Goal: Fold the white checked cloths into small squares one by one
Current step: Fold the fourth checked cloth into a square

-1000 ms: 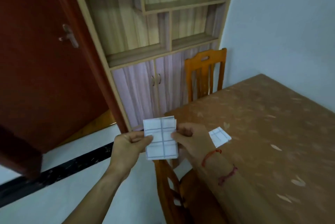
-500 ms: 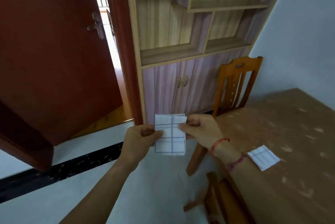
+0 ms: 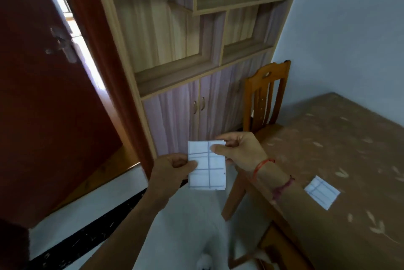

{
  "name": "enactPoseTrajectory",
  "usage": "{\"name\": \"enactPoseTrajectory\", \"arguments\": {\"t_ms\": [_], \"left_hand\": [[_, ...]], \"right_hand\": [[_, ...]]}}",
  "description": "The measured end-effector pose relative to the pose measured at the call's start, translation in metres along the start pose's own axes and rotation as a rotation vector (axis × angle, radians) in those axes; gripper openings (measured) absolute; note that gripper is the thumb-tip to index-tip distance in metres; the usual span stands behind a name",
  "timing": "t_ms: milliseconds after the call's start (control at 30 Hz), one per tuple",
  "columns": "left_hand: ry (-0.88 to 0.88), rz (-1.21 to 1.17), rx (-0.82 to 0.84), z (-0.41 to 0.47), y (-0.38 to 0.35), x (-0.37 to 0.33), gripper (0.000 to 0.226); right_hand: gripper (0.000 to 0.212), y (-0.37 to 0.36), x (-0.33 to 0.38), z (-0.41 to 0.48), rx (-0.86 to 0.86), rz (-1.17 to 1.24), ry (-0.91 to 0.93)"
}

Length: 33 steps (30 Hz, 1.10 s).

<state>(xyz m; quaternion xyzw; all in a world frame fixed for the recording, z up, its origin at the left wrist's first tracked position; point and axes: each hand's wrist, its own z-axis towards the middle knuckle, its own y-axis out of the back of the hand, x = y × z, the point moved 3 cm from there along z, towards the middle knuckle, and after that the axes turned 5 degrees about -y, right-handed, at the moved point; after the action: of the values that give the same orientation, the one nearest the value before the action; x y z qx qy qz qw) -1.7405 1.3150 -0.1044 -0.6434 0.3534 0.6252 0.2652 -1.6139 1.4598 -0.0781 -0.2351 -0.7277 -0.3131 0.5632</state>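
A white checked cloth point(image 3: 207, 171), folded into a small upright rectangle, is held in the air in front of me, off the table's left side. My left hand point(image 3: 172, 169) pinches its left edge at mid height. My right hand point(image 3: 238, 151) pinches its top right corner, thumb on the front. A second white checked cloth point(image 3: 322, 192), folded into a small square, lies flat on the brown table point(image 3: 349, 149) to the right of my right forearm.
A wooden chair point(image 3: 265, 99) stands at the table's far left end, in front of a shelf cabinet point(image 3: 196, 61) with two doors. A dark red door point(image 3: 43, 94) stands open on the left. Another chair's back point(image 3: 273, 245) sits low beside the table.
The view has swung left and the table has slid to the right of the frame. Both hands keep hold of the folded cloth, which stays about the same shape.
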Motion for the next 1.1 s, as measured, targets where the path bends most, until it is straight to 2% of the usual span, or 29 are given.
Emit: {"name": "enactPoseTrajectory", "arguments": {"t_ms": [167,333,600,700,800,933,1100], "left_hand": [[-0.005,0.031,0.101,0.087,-0.051,-0.011,0.004],[0.110,-0.025,0.304,0.164,-0.119,-0.018,0.012],[0.330,-0.236,0.540,0.239,-0.237,-0.007,0.020],[0.358,-0.248,0.628,0.256,-0.271,-0.002,0.019],[0.382,-0.241,0.640,0.284,-0.302,0.004,0.019],[0.354,-0.192,0.708,0.328,-0.349,0.001,0.012],[0.236,-0.039,0.887,0.355,-0.403,-0.011,0.012]], "right_hand": [[0.012,0.060,-0.007,0.062,-0.138,0.073,-0.003],[0.003,0.137,-0.020,0.104,-0.369,0.241,-0.054],[0.012,0.235,-0.071,0.110,-0.744,0.380,-0.198],[0.008,0.258,-0.086,0.113,-0.838,0.483,-0.252],[0.008,0.277,-0.092,0.120,-0.905,0.541,-0.296],[0.021,0.303,-0.098,0.128,-1.024,0.535,-0.370],[0.011,0.337,-0.104,0.130,-1.079,0.320,-0.499]]}}
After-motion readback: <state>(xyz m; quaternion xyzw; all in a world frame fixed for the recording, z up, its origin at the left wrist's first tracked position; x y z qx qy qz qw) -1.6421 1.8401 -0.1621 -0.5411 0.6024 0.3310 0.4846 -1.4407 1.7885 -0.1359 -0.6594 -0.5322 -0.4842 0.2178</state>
